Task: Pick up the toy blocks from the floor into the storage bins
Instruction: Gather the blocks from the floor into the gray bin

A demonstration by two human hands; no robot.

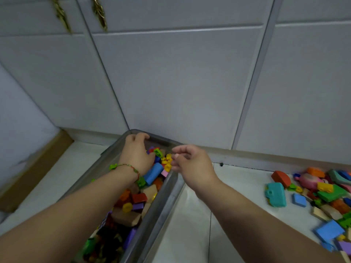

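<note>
While both hands are over the grey storage bin (163, 203), the remaining work lies to the right. The bin runs lengthwise away from the person, its far corner against the cabinet doors (180, 82), and it already holds a deep mix of blocks, among them a blue cylinder (152, 173) and a cluster of small yellow round pieces (167, 161).

Left hand (135, 154): inside the far end of the bin, palm down, fingers bent at the far rim. Whether they grip the rim or only rest on the blocks cannot be told from this angle.

Right hand (193, 166): above the bin's right wall, fingers loosely curled and narrow, thumb close to the fingertips, with no block visible between them.

The loose pile of blocks (326, 194) lies on the tiled floor (237, 196), well apart from the bin and on the right side. A teal block (276, 194) sits at the pile's near-left edge, closest to the bin. The right hand is the nearer hand to this pile. The left hand would have to cross the bin wall and the right forearm to reach it. The next pickup is therefore best judged a right-hand reach outward, returning leftward over the bin's right wall
</note>
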